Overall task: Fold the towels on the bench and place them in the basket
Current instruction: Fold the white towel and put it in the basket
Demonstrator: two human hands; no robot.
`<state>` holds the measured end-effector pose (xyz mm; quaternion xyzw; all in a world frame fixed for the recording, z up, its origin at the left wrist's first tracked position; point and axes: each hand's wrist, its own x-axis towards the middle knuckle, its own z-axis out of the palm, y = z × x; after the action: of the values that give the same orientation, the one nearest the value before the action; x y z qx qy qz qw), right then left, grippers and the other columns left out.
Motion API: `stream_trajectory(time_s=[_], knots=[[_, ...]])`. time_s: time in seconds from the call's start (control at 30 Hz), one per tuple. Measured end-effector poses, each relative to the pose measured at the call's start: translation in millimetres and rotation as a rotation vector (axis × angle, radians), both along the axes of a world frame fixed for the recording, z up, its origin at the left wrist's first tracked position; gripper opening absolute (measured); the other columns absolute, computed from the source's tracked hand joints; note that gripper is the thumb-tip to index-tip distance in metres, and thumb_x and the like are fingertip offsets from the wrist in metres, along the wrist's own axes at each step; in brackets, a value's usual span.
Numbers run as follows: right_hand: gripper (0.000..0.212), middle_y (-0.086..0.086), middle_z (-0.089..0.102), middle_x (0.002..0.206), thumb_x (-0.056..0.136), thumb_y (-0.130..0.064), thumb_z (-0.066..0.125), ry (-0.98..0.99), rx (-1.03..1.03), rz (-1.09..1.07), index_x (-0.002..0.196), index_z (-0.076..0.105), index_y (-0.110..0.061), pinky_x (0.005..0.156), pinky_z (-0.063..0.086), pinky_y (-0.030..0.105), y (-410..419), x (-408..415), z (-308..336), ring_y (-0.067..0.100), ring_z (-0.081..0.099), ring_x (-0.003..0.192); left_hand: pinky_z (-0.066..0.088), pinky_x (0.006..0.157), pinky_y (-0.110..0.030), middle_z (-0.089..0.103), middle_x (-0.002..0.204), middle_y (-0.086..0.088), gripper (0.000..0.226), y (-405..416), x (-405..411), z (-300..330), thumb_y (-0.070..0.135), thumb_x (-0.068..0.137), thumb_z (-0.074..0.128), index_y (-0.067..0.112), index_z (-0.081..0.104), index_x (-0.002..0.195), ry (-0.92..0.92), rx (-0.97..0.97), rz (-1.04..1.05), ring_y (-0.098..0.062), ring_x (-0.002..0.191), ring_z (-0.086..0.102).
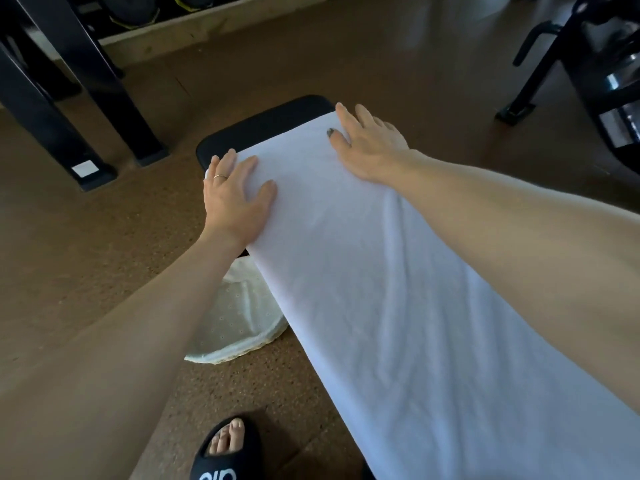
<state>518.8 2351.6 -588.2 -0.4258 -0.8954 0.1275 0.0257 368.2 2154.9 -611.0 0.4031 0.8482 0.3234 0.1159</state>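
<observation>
Here both hands, left hand [235,199] and right hand [370,147], lie open-palmed on the towel [363,271]; uneven smoothing could drag it off the desk [263,129].

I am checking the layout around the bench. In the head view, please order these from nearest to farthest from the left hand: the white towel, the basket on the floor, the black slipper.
1. White towel: directly under the left hand, which lies flat on its far left corner.
2. Basket: on the floor beside the bench, below the left forearm.
3. Black slipper: on the foot, at the bottom edge of the view.
</observation>
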Motion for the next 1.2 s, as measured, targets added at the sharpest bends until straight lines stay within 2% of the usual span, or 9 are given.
stream_trajectory(time_s=[0.1,0.23,0.4,0.53,0.63,0.87,0.97,1.07,1.2], knots=[[0.06,0.008,0.015,0.17,0.108,-0.053,0.017,0.117,0.007,-0.044,0.164,0.01,-0.032,0.122,0.017,0.042,-28.5,36.4,10.9,0.029,0.021,0.154,0.003,0.127,-0.05,0.012,0.169,-0.01,0.058,-7.9,22.4,22.3,0.04,0.106,0.042,0.022,0.026,0.159,0.234,-0.165,-0.067,-0.03,0.157,-0.001],[0.058,0.007,0.015,0.17,0.108,-0.051,0.02,0.098,-0.026,-0.088,0.163,0.013,-0.033,0.123,0.015,0.04,-82.5,122.3,19.0,0.028,0.017,0.155,-0.002,0.125,-0.052,-0.001,0.171,-0.005,0.065,-35.5,113.5,48.0,0.054,0.105,0.032,0.03,0.01,0.162,0.414,-0.253,-0.389,-0.029,0.157,-0.008],[0.054,0.018,0.022,0.165,0.108,-0.043,0.027,-0.055,-0.075,-0.23,0.16,0.021,-0.028,0.12,0.021,0.044,-166.4,246.9,8.8,0.036,0.025,0.15,-0.008,0.124,-0.053,-0.015,0.17,0.004,0.073,-78.0,223.8,35.6,0.067,0.1,0.027,0.04,-0.004,0.161,0.368,-0.492,-0.748,-0.022,0.155,-0.019],[0.054,0.015,0.041,0.156,0.108,-0.044,0.021,-0.091,-0.039,-0.313,0.16,0.019,-0.031,0.115,0.031,0.046,-206.3,325.8,-0.7,0.037,0.042,0.14,-0.012,0.122,-0.055,-0.02,0.169,0.005,0.079,-88.2,243.3,29.2,0.074,0.096,0.028,0.043,-0.006,0.16,0.405,-0.53,-0.711,-0.023,0.154,-0.021],[0.059,0.016,0.046,0.152,0.107,-0.051,0.013,-0.121,-0.062,-0.395,0.162,0.015,-0.029,0.113,0.035,0.047,-206.9,349.2,2.8,0.036,0.049,0.134,-0.011,0.123,-0.054,-0.02,0.169,0.001,0.084,-96.9,258.3,42.5,0.076,0.094,0.029,0.039,-0.007,0.16,0.454,-0.528,-0.699,-0.024,0.155,-0.021],[0.056,0.016,0.048,0.145,0.108,-0.047,0.018,-0.071,-0.144,-0.397,0.161,0.014,-0.029,0.101,0.04,0.049,-218.8,374.6,-3.3,0.038,0.054,0.123,-0.008,0.123,-0.057,-0.027,0.167,-0.004,0.105,-147.4,349.6,57.4,0.078,0.087,0.048,0.034,-0.013,0.16,0.445,-0.667,-1.066,-0.026,0.153,-0.025],[0.059,0.017,0.045,0.15,0.108,-0.051,0.014,-0.068,-0.204,-0.463,0.161,0.018,-0.024,0.105,0.039,0.05,-212.6,383.3,0.5,0.037,0.051,0.129,0.01,0.123,-0.053,-0.009,0.168,-0.013,0.098,-160.9,360.9,60.5,0.071,0.091,0.051,0.024,0.0,0.161,0.563,-0.651,-1.055,-0.034,0.154,-0.004],[0.059,0.015,0.047,0.148,0.108,-0.052,0.014,-0.055,-0.199,-0.455,0.159,0.022,-0.023,0.101,0.041,0.048,-215.4,389.4,1.5,0.035,0.053,0.126,0.036,0.1,-0.041,0.027,0.152,-0.015,0.075,-169.0,365.2,71.2,0.063,0.095,0.052,0.012,0.03,0.144,0.647,-0.592,-1.057,-0.035,0.135,0.03],[0.061,0.014,0.045,0.151,0.106,-0.054,0.009,-0.112,-0.207,-0.395,0.16,0.013,-0.025,0.103,0.04,0.051,-222.0,396.2,-1.3,0.036,0.054,0.126,0.037,0.078,-0.037,0.048,0.126,-0.011,0.04,-180.1,363.0,82.3,0.047,0.102,0.05,0.011,0.047,0.119,0.528,-0.723,-1.136,-0.032,0.114,0.051]])
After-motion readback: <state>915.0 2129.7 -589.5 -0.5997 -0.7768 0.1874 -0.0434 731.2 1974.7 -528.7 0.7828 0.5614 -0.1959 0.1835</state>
